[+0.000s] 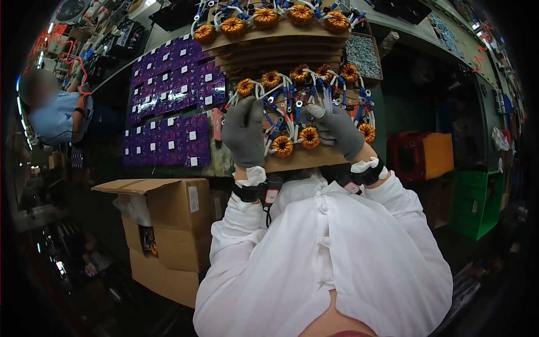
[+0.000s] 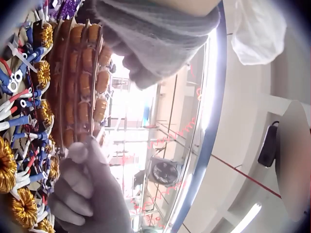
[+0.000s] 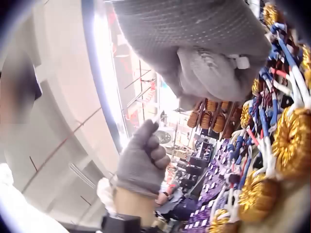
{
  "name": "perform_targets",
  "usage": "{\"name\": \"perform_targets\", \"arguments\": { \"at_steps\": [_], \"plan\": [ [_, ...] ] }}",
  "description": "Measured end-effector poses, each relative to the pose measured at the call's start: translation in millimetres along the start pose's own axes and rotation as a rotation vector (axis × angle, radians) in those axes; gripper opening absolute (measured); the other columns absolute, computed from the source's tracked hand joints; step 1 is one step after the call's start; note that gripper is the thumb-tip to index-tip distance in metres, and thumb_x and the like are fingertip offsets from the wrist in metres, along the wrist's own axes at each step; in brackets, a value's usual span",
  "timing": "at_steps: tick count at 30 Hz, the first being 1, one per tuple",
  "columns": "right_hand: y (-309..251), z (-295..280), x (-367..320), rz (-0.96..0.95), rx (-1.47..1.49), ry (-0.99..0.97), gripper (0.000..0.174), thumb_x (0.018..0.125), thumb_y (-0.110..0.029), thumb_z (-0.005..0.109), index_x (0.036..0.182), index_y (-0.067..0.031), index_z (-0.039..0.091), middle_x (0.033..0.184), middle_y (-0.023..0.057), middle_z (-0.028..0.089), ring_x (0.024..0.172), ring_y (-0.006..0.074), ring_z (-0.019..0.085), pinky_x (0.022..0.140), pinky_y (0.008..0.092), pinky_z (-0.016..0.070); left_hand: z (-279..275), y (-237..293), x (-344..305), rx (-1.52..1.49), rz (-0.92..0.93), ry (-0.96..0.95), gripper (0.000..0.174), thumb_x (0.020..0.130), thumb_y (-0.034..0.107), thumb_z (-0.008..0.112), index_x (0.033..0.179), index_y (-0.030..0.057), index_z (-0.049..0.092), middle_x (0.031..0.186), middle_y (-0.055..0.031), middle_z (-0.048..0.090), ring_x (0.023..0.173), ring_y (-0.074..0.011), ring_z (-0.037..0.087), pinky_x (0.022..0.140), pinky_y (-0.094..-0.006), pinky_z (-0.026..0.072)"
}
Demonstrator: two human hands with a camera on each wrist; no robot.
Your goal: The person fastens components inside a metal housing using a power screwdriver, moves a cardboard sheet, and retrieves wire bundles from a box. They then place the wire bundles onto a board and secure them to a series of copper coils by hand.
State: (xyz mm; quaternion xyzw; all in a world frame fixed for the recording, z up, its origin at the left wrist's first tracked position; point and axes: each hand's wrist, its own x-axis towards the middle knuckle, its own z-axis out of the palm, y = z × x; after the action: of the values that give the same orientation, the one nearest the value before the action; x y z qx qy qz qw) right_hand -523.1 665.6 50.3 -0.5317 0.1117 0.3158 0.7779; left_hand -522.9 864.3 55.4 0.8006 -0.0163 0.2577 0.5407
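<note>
Both hands wear grey gloves and are raised over a cardboard sheet bearing copper-wound toroid coils with blue, white and red leads. My right hand grips a small bunch of translucent cable ties; a white tie head sticks out beside its fingers in the right wrist view. To the left, my left hand has its fingers curled. In the right wrist view the left hand pinches a thin whitish strip, seemingly a cable tie, at its fingertips.
Stacked cardboard layers with more coils stand behind. Purple circuit boards cover the left side. A box of small metal parts sits back right. An open carton, green crate and another person are around.
</note>
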Motion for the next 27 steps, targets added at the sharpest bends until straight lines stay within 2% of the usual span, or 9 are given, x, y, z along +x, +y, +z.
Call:
{"name": "perform_targets", "arguments": {
  "at_steps": [1, 3, 6, 11, 15, 17, 18, 21, 27],
  "plan": [
    [0, 3, -2, -0.002, 0.178, -0.008, 0.025, 0.088, -0.032, 0.060, 0.087, -0.0070, 0.063, 0.061, -0.0041, 0.046, 0.043, 0.0036, 0.034, 0.038, 0.0212, 0.0245, 0, 7, -4, 0.192, 0.196, 0.038, 0.016, 0.078, 0.016, 0.071, 0.092, 0.0075, 0.067, 0.079, -0.0094, 0.065, 0.068, -0.0198, 0.063, 0.060, -0.0304, 0.0498],
    [2, 14, -2, -0.005, 0.281, -0.036, 0.025, 0.086, -0.031, 0.064, 0.088, -0.0052, 0.063, 0.060, -0.0050, 0.045, 0.041, 0.0038, 0.032, 0.036, 0.0208, 0.0224, 6, 18, -14, 0.415, 0.514, -0.264, 0.017, 0.076, 0.016, 0.072, 0.090, 0.0097, 0.067, 0.078, -0.0066, 0.064, 0.066, -0.0256, 0.062, 0.058, -0.0341, 0.0490],
    [8, 14, 2, -0.124, 0.256, 0.073, 0.027, 0.085, -0.030, 0.066, 0.092, -0.0042, 0.064, 0.057, -0.0059, 0.044, 0.039, 0.0027, 0.031, 0.036, 0.0207, 0.0214, 22, 17, -36, 0.455, 0.601, -0.329, 0.020, 0.076, 0.017, 0.070, 0.094, 0.0100, 0.065, 0.082, -0.0078, 0.065, 0.069, -0.0260, 0.062, 0.060, -0.0350, 0.0498],
    [10, -24, 4, -0.145, 0.092, 0.250, 0.027, 0.086, -0.027, 0.064, 0.098, -0.0035, 0.065, 0.061, -0.0032, 0.052, 0.044, 0.0025, 0.038, 0.039, 0.0189, 0.0247, 25, -16, -63, 0.486, -0.046, -0.464, 0.029, 0.083, 0.022, 0.060, 0.109, 0.0105, 0.059, 0.093, -0.0118, 0.064, 0.078, -0.0294, 0.064, 0.067, -0.0405, 0.0507],
    [20, -32, 15, -0.201, -0.103, 0.242, 0.027, 0.087, -0.026, 0.061, 0.101, -0.0041, 0.065, 0.069, 0.0011, 0.062, 0.056, 0.0055, 0.051, 0.050, 0.0208, 0.0381, 38, -30, -65, 0.638, -0.078, -0.504, 0.034, 0.085, 0.025, 0.054, 0.117, 0.0123, 0.053, 0.099, -0.0140, 0.062, 0.084, -0.0329, 0.063, 0.071, -0.0437, 0.0502],
    [34, -32, 27, -0.346, -0.667, 0.343, 0.028, 0.087, -0.030, 0.060, 0.104, -0.0080, 0.065, 0.074, 0.0044, 0.065, 0.065, 0.0135, 0.059, 0.060, 0.0272, 0.0454, 42, -15, -57, 0.868, -0.225, -0.759, 0.036, 0.086, 0.025, 0.051, 0.119, 0.0122, 0.049, 0.103, -0.0159, 0.061, 0.087, -0.0358, 0.062, 0.073, -0.0460, 0.0495],
    [31, -26, 22, -0.380, -0.936, 0.368, 0.025, 0.084, -0.029, 0.060, 0.103, -0.0137, 0.065, 0.088, 0.0060, 0.066, 0.077, 0.0231, 0.064, 0.070, 0.0332, 0.0488, 41, -17, -57, 0.867, -0.220, -0.761, 0.036, 0.086, 0.025, 0.051, 0.119, 0.0122, 0.049, 0.103, -0.0159, 0.061, 0.087, -0.0358, 0.062, 0.073, -0.0460, 0.0495],
    [51, -17, 22, -0.450, -1.436, 0.357, 0.024, 0.081, -0.025, 0.060, 0.103, -0.0171, 0.065, 0.105, 0.0054, 0.063, 0.088, 0.0284, 0.063, 0.075, 0.0375, 0.0495, 38, -22, -58, 0.782, -0.234, -0.764, 0.033, 0.086, 0.026, 0.051, 0.116, 0.0118, 0.051, 0.104, -0.0168, 0.060, 0.087, -0.0367, 0.062, 0.074, -0.0474, 0.0489],
    [61, -23, 7, -0.397, -1.452, 0.294, 0.029, 0.078, -0.018, 0.061, 0.107, -0.0149, 0.063, 0.116, 0.0035, 0.058, 0.092, 0.0260, 0.062, 0.078, 0.0384, 0.0500, 39, -21, -62, 0.804, -0.280, -0.787, 0.032, 0.087, 0.026, 0.050, 0.116, 0.0117, 0.050, 0.105, -0.0168, 0.060, 0.088, -0.0360, 0.062, 0.074, -0.0473, 0.0490]
  ]
}}
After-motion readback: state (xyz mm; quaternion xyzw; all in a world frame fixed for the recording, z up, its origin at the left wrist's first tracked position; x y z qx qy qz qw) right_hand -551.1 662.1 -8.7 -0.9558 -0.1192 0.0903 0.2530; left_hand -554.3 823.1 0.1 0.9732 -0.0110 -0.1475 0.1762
